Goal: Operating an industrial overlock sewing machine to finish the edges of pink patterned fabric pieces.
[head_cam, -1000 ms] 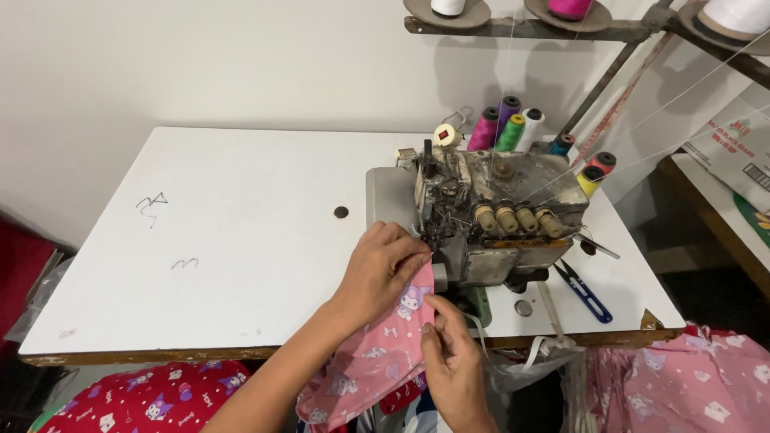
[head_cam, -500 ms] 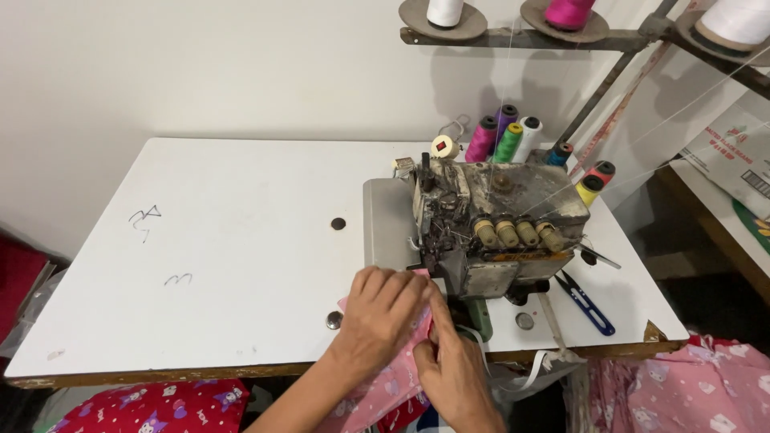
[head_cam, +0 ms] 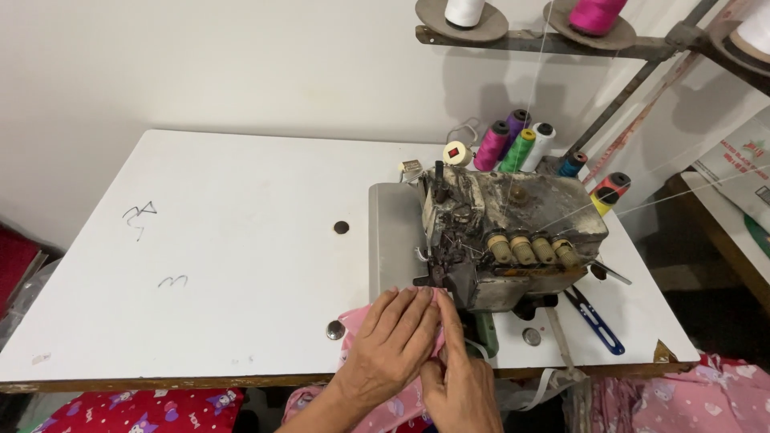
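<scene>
A worn grey overlock sewing machine (head_cam: pixel 513 240) stands on a white table (head_cam: pixel 224 256). Pink printed fabric (head_cam: pixel 357 321) lies at the table's front edge, just before the machine's presser foot (head_cam: pixel 439 277). My left hand (head_cam: pixel 389 345) rests flat on the fabric, fingers pointing at the foot. My right hand (head_cam: pixel 461 377) pinches the fabric's edge beside it, forefinger stretched toward the needle area. Most of the fabric is hidden under both hands.
Several coloured thread spools (head_cam: pixel 513 144) stand behind the machine, and larger cones sit on an overhead rack (head_cam: pixel 553 36). A blue-handled tool (head_cam: pixel 595 321) lies right of the machine. Red printed cloth (head_cam: pixel 136 409) and more pink cloth (head_cam: pixel 690 401) hang below the table edge.
The fabric was held up loosely below the table edge; both hands have moved it up and forward and now press it flat at the presser foot.
</scene>
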